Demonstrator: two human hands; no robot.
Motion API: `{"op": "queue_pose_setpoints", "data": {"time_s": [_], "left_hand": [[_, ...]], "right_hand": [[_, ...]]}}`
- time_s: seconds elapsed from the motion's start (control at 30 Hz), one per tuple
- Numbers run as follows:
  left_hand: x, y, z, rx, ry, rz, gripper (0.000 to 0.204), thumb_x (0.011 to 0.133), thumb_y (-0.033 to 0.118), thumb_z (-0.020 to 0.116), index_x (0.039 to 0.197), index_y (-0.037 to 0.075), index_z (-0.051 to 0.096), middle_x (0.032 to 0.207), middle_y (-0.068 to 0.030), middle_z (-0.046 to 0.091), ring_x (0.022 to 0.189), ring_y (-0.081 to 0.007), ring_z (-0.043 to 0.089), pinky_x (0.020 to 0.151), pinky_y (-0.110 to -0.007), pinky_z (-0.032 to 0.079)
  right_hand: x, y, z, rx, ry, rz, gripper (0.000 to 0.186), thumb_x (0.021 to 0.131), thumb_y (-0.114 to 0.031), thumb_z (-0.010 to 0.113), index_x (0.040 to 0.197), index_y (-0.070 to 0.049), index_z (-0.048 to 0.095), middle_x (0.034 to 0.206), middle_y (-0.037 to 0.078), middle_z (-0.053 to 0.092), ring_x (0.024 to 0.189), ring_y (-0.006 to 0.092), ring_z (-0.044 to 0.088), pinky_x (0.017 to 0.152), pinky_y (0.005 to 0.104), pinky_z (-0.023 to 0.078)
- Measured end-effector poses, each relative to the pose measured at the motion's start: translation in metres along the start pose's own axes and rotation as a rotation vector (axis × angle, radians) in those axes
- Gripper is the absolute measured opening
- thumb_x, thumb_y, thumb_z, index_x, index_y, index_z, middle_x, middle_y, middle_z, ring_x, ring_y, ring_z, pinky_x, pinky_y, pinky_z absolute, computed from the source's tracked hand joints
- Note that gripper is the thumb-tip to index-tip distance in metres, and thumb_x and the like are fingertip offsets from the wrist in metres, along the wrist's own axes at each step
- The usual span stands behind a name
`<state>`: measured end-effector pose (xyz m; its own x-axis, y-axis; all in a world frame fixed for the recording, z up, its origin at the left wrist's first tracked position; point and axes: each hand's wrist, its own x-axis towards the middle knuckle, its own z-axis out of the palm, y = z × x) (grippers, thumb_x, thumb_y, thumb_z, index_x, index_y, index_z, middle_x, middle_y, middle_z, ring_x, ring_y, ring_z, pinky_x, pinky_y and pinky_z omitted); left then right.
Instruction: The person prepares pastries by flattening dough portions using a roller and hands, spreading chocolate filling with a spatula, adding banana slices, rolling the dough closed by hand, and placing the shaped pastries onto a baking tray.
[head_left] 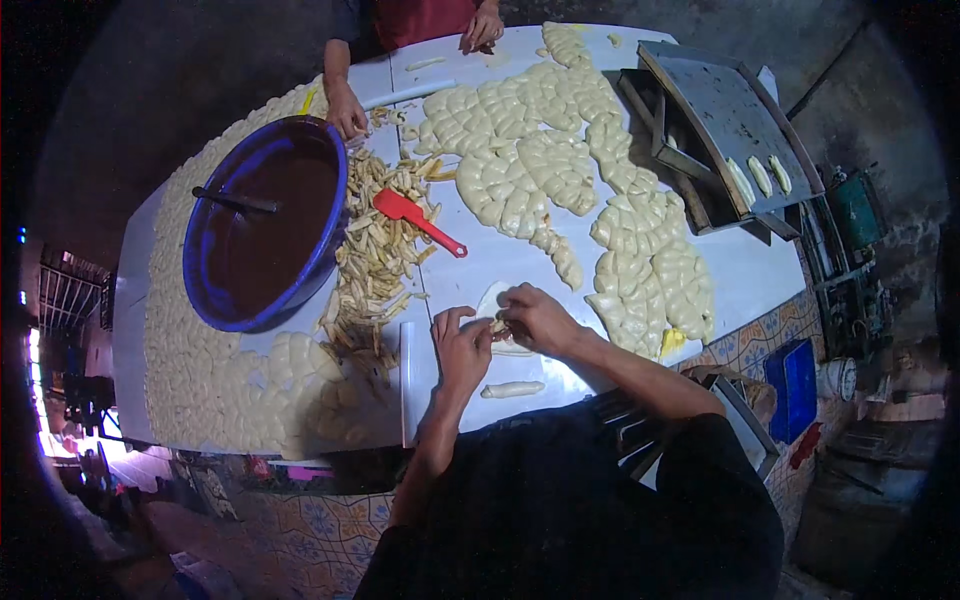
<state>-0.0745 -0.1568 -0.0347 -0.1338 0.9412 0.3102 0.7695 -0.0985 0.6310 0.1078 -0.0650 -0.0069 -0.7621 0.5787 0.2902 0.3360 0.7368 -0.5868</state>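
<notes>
A flattened oval of pale dough (pixel 492 299) lies on the white table in front of me, with brown paste and a pale strip at its middle. My left hand (pixel 462 350) is at its left side, fingers bent and closed at the filled part. From the right, my right hand (pixel 537 318) pinches at the same spot; its fingertips partly hide what they grip. Closer to me is a finished-looking dough roll (pixel 512 389). Beyond my hands a red spatula (pixel 420 220) rests on a heap of pale yellow strips (pixel 375 250), possibly banana.
A blue basin (pixel 190 262) of brown paste, with a dark-handled utensil (pixel 235 201), stands at left. Many dough pieces (pixel 510 185) cover the white table (pixel 470 270). A metal tray (pixel 720 110) at right bears three rolls. Across the table, a co-worker's hand (pixel 346 110) touches the strips.
</notes>
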Motion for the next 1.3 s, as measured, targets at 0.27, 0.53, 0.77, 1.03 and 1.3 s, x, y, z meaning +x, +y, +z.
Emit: {"op": "queue_pose_setpoints", "data": {"time_s": [0.27, 0.53, 0.77, 1.03, 1.3], "left_hand": [[-0.007, 0.013, -0.017, 0.053, -0.111, 0.091, 0.025, 0.078, 0.004, 0.069, 0.101, 0.01, 0.078, 0.12, -0.0131, 0.056, 0.119, -0.0338, 0.047, 0.102, -0.047, 0.039], [-0.018, 0.006, -0.009, 0.088, -0.092, 0.313, 0.021, 0.076, 0.006, 0.075, 0.097, 0.008, 0.075, 0.109, -0.013, 0.058, 0.113, -0.0345, 0.049, 0.096, -0.049, 0.04], [-0.001, 0.018, -0.001, 0.14, 0.054, 0.041, 0.02, 0.074, -0.001, 0.066, 0.09, 0.007, 0.076, 0.106, -0.0126, 0.057, 0.108, -0.0331, 0.047, 0.098, -0.048, 0.037], [-0.007, 0.012, -0.004, 0.093, -0.103, 0.172, 0.037, 0.079, 0.006, 0.07, 0.115, 0.003, 0.064, 0.116, -0.0142, 0.055, 0.118, -0.0387, 0.045, 0.102, -0.054, 0.034], [-0.02, 0.018, 0.003, 0.295, -0.132, 0.069, 0.047, 0.091, 0.018, 0.065, 0.132, -0.002, 0.055, 0.15, -0.0303, 0.035, 0.145, -0.0472, 0.027, 0.113, -0.064, 0.024]], "right_hand": [[-0.024, -0.002, -0.002, 0.012, -0.112, 0.058, 0.024, 0.08, -0.003, 0.068, 0.104, -0.001, 0.071, 0.104, 0.016, 0.065, 0.096, 0.0354, 0.061, 0.086, 0.0435, 0.053], [-0.056, -0.024, 0.015, 0.084, 0.089, 0.077, 0.021, 0.083, -0.006, 0.072, 0.103, -0.001, 0.07, 0.098, 0.016, 0.064, 0.093, 0.0355, 0.061, 0.081, 0.044, 0.052], [-0.019, -0.004, 0.018, 0.243, 0.157, 0.301, 0.03, 0.078, 0.002, 0.067, 0.107, 0.0, 0.071, 0.107, 0.018, 0.064, 0.098, 0.0356, 0.061, 0.085, 0.0442, 0.052], [-0.039, 0.001, 0.021, 0.045, 0.056, 0.085, 0.041, 0.083, -0.003, 0.067, 0.124, 0.002, 0.06, 0.116, 0.02, 0.062, 0.106, 0.038, 0.06, 0.092, 0.0474, 0.051], [-0.053, -0.01, 0.024, -0.201, 0.134, 0.297, 0.054, 0.095, -0.026, 0.064, 0.139, 0.002, 0.05, 0.151, 0.025, 0.041, 0.136, 0.0419, 0.043, 0.107, 0.0533, 0.04]]}}
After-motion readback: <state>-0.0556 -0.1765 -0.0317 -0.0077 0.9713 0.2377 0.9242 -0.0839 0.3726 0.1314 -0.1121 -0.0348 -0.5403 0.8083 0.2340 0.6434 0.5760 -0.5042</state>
